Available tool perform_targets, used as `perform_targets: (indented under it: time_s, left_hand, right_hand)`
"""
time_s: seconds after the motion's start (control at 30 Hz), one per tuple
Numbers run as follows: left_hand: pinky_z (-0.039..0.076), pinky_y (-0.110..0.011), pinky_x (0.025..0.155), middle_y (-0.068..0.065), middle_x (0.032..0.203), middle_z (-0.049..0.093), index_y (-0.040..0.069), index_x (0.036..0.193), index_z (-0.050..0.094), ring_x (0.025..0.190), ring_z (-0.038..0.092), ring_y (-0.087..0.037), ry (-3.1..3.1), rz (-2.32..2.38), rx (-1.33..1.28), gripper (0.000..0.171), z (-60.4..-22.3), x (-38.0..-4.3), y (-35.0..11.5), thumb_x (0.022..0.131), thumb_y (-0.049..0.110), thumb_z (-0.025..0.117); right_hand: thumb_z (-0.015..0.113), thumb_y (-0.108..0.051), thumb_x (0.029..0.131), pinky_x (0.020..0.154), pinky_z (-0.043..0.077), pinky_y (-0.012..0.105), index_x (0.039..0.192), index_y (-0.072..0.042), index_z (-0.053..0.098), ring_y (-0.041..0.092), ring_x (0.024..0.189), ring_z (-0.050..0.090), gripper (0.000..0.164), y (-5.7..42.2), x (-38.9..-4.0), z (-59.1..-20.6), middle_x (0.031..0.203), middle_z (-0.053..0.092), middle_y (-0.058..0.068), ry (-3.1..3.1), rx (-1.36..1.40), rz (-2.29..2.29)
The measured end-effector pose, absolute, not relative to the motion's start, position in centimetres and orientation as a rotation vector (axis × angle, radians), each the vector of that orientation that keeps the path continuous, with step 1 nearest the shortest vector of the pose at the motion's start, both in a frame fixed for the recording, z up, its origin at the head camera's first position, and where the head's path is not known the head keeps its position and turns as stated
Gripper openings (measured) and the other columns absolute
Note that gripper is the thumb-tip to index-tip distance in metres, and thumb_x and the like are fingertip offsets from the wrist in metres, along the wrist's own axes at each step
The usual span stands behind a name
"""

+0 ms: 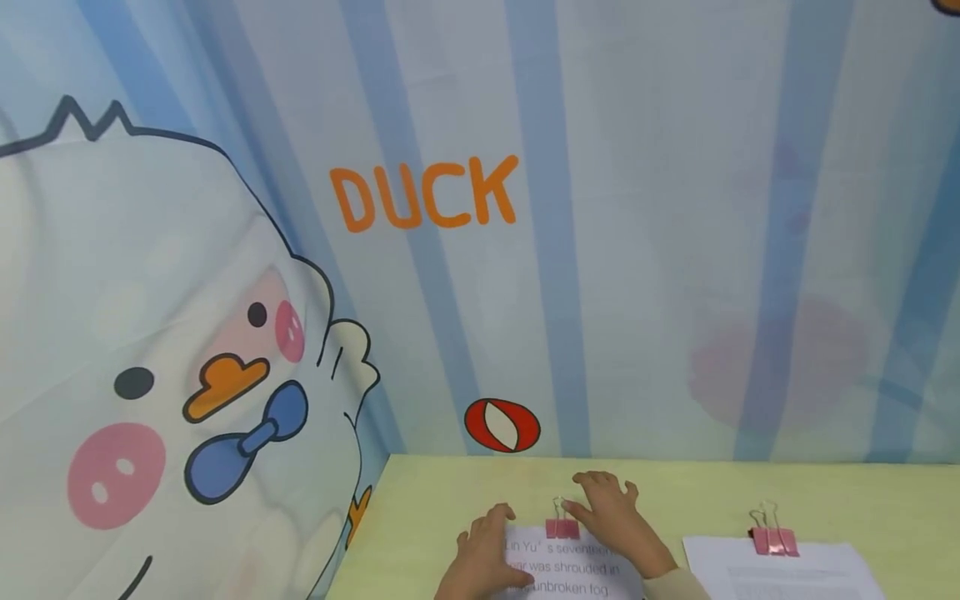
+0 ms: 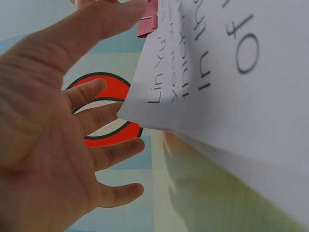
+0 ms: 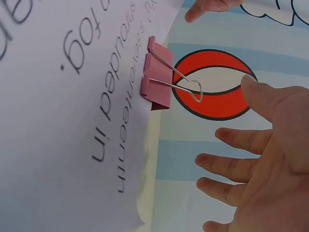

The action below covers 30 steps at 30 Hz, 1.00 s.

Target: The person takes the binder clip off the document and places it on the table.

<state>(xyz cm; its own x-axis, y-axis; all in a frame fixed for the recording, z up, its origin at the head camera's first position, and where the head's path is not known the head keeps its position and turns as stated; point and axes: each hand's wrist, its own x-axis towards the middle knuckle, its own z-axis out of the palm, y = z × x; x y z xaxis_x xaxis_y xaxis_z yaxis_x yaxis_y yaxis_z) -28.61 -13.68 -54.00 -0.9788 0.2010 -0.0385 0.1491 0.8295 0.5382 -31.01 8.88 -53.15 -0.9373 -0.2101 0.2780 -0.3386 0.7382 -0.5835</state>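
Observation:
A stack of printed paper (image 1: 573,573) lies on the table, a pink binder clip (image 3: 157,77) fastened on its far edge with the wire handles standing out. My left hand (image 1: 480,560) is at the left side of the stack, fingers spread and slightly bent, its thumb over the printed sheet. Beside the clip is my right hand (image 1: 617,525), its thumb near the wire handles. The right wrist view shows a gap between that thumb and the handles. Neither hand holds anything. Whether the left thumb touches the paper I cannot tell.
To the right lies a second paper stack (image 1: 810,579) with its own pink binder clip (image 1: 775,540). The pale yellow table (image 1: 900,508) ends at a printed cloth backdrop (image 1: 637,250). A large cartoon duck (image 1: 225,233) covers the cloth on the left.

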Motion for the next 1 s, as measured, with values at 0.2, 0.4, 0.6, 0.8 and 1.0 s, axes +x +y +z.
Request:
perform_targets:
  time_s: [0.2, 0.4, 0.6, 0.8, 1.0]
  left_hand:
    - [0.037, -0.067, 0.097, -0.009, 0.122, 0.059, 0.01, 0.125, 0.054, 0.11, 0.051, -0.036, 2.911, 0.773, 0.311, 0.08, -54.4, -28.6, -13.9, 0.059, 0.017, 0.099]
    - [0.029, -0.073, 0.104, -0.017, 0.14, 0.053, 0.005, 0.128, 0.058, 0.129, 0.046, -0.044, 2.874, 0.765, 0.282, 0.081, -54.6, -28.6, -13.8, 0.058, 0.013, 0.097]
    - [0.032, -0.072, 0.104, -0.018, 0.142, 0.053, 0.002, 0.131, 0.06, 0.131, 0.046, -0.044, 2.89, 0.665, 0.299, 0.082, -54.7, -28.6, -13.7, 0.059, 0.017, 0.097]
    - [0.035, -0.068, 0.103, -0.016, 0.14, 0.055, 0.002, 0.131, 0.062, 0.129, 0.047, -0.042, 2.902, 0.608, 0.293, 0.081, -54.6, -28.8, -13.6, 0.061, 0.02, 0.097]
    - [0.039, -0.067, 0.1, -0.015, 0.138, 0.056, 0.001, 0.13, 0.062, 0.126, 0.048, -0.042, 2.903, 0.615, 0.288, 0.082, -54.8, -28.8, -13.6, 0.059, 0.019, 0.098]
  right_hand:
    - [0.069, -0.026, 0.096, 0.098, 0.022, 0.079, 0.122, 0.002, 0.065, 0.047, 0.124, 0.051, 0.039, 8.0, -32.0, -53.9, 0.124, 0.064, 0.023, -2.777, 0.442, 1.046]
    - [0.067, -0.024, 0.098, 0.096, 0.027, 0.077, 0.117, 0.003, 0.068, 0.044, 0.116, 0.06, 0.033, 7.5, -32.9, -54.7, 0.115, 0.07, 0.019, -2.789, 0.465, 1.104]
    - [0.066, -0.02, 0.098, 0.09, 0.033, 0.07, 0.106, -0.004, 0.071, 0.036, 0.1, 0.067, 0.018, 7.2, -32.9, -55.3, 0.101, 0.074, 0.01, -2.796, 0.53, 1.144]
    - [0.065, -0.016, 0.097, 0.084, 0.038, 0.062, 0.097, -0.009, 0.07, 0.027, 0.087, 0.067, 0.008, 7.1, -32.8, -55.0, 0.092, 0.072, 0.003, -2.789, 0.556, 1.201]
    - [0.066, -0.014, 0.096, 0.078, 0.04, 0.059, 0.093, -0.01, 0.069, 0.018, 0.077, 0.06, 0.006, 7.3, -32.9, -54.8, 0.088, 0.069, -0.001, -2.811, 0.576, 1.234]
